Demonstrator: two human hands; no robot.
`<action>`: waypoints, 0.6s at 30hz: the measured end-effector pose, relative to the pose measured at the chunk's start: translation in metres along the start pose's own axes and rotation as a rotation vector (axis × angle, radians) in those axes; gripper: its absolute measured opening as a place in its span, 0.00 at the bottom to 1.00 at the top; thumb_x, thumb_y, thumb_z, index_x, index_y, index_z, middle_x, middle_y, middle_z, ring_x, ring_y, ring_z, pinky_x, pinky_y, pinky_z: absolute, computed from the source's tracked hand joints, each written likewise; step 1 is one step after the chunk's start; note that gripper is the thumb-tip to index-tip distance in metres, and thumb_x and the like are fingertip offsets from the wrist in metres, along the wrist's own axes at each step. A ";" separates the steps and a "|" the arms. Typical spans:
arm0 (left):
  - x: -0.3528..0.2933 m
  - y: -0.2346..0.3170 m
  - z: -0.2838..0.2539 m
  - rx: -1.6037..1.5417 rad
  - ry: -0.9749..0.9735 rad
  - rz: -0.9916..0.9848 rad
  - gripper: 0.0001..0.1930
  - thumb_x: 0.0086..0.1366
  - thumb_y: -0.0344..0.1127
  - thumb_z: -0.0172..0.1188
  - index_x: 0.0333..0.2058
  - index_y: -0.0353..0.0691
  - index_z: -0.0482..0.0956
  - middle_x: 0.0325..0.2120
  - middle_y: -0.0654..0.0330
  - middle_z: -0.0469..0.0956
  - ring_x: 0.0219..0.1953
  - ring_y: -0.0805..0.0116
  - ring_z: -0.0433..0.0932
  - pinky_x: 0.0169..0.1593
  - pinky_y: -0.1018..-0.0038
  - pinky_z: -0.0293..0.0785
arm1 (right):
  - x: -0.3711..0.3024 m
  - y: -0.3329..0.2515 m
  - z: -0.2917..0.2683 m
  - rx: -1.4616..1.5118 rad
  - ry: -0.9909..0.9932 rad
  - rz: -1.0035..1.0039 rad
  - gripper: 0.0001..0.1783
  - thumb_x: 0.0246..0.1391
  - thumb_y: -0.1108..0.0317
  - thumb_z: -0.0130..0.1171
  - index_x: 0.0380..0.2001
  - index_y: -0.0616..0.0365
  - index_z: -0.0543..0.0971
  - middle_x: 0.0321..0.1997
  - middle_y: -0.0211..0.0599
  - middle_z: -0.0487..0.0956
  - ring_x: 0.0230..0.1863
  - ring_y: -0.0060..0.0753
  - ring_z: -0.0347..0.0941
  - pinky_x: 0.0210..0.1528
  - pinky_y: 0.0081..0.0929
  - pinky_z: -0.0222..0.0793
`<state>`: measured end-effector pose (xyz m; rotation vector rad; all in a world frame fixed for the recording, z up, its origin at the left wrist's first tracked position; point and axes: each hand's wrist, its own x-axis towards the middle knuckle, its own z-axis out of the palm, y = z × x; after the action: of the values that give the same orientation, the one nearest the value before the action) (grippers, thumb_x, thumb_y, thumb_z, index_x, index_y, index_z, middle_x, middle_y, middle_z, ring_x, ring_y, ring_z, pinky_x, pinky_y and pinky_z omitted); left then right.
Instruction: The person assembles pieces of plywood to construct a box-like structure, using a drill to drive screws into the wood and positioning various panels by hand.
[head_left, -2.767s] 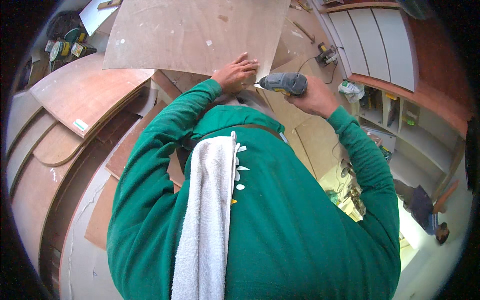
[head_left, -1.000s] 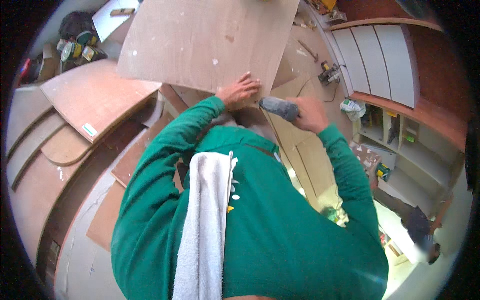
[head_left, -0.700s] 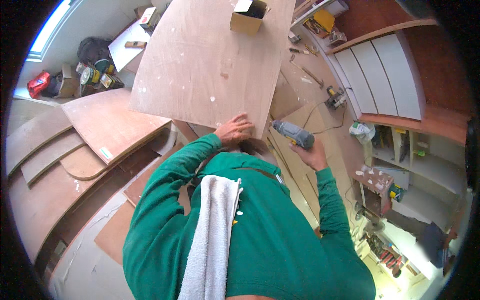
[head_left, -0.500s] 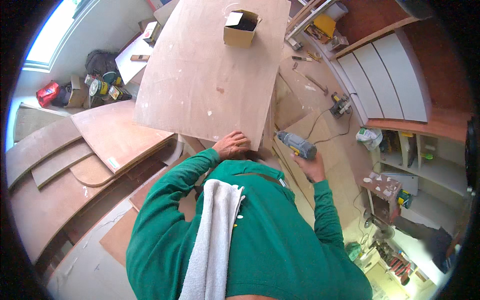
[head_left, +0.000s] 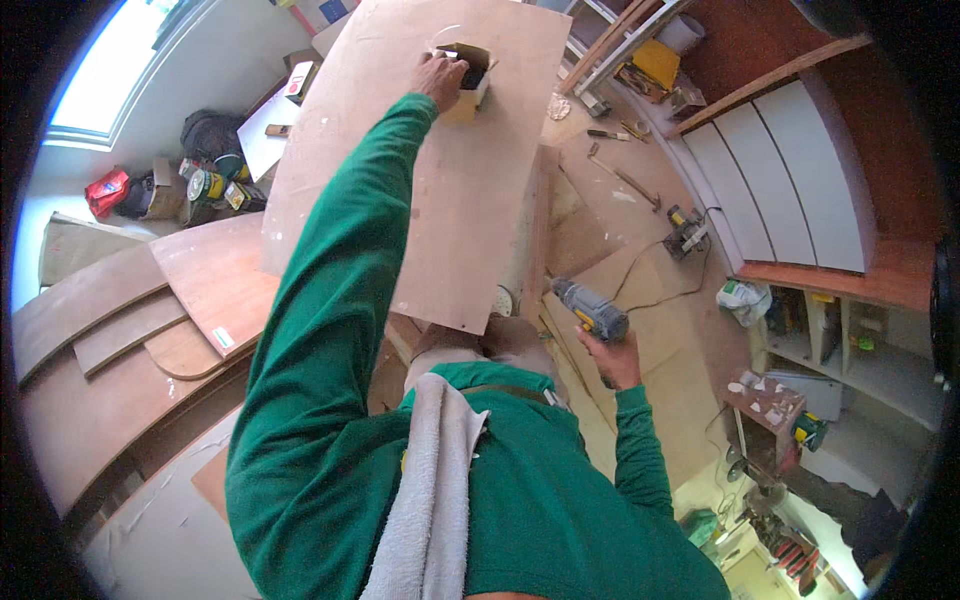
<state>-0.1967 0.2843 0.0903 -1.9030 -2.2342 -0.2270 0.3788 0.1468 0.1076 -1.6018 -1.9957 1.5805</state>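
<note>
My left hand (head_left: pixel 440 82) reaches far forward to a small open cardboard box (head_left: pixel 460 110) with dark contents. Its fingers bend together over the box's left rim, their tips partly hidden at the opening. The box stands on a large pale plywood sheet (head_left: pixel 440 210), whose near corner comes close to my waist. Beside my right hip, my right hand (head_left: pixel 612 362) is wrapped around a grey cordless drill (head_left: pixel 592 310), its nose pointing forward and left, off the sheet.
Stacked boards (head_left: pixel 110 330) lie to the left, with cans and bags (head_left: pixel 205 185) beyond. On the floor to the right are a hammer (head_left: pixel 636 185) and a corded power tool (head_left: pixel 685 232), its cable trailing. A cabinet with white panels (head_left: pixel 775 185) lines the right side.
My left hand has left the sheet's near edge and stretched forward to the cardboard box. My right hand still holds the drill at about the same spot.
</note>
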 end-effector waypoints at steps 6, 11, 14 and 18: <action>0.049 0.026 0.009 0.244 -0.257 -0.034 0.11 0.66 0.36 0.59 0.43 0.49 0.87 0.47 0.56 0.86 0.54 0.57 0.83 0.63 0.55 0.70 | 0.000 -0.004 -0.026 -0.003 0.026 -0.053 0.21 0.53 0.53 0.75 0.43 0.58 0.88 0.38 0.41 0.89 0.40 0.35 0.87 0.45 0.38 0.79; 0.061 0.025 0.015 0.077 -0.333 -0.377 0.11 0.68 0.37 0.58 0.45 0.50 0.86 0.48 0.56 0.86 0.55 0.54 0.83 0.62 0.54 0.74 | 0.010 0.004 -0.036 -0.028 0.048 -0.091 0.22 0.54 0.50 0.73 0.42 0.57 0.88 0.37 0.43 0.89 0.40 0.41 0.87 0.44 0.40 0.79; 0.067 0.032 0.022 -0.015 -0.253 -0.457 0.12 0.67 0.38 0.57 0.46 0.49 0.86 0.50 0.52 0.84 0.54 0.49 0.83 0.57 0.52 0.79 | 0.020 0.015 -0.041 -0.042 0.049 -0.080 0.21 0.54 0.51 0.73 0.42 0.57 0.88 0.38 0.42 0.89 0.40 0.42 0.87 0.44 0.41 0.79; 0.044 0.016 0.021 -0.210 0.076 -0.468 0.13 0.67 0.45 0.59 0.45 0.49 0.87 0.48 0.54 0.85 0.51 0.46 0.83 0.56 0.52 0.80 | 0.034 0.017 -0.038 -0.039 -0.004 -0.064 0.20 0.55 0.55 0.73 0.42 0.58 0.87 0.39 0.42 0.89 0.39 0.41 0.86 0.43 0.42 0.78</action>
<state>-0.1888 0.3344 0.0808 -1.3931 -2.6577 -0.6124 0.3997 0.1944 0.0954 -1.5328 -2.0706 1.5325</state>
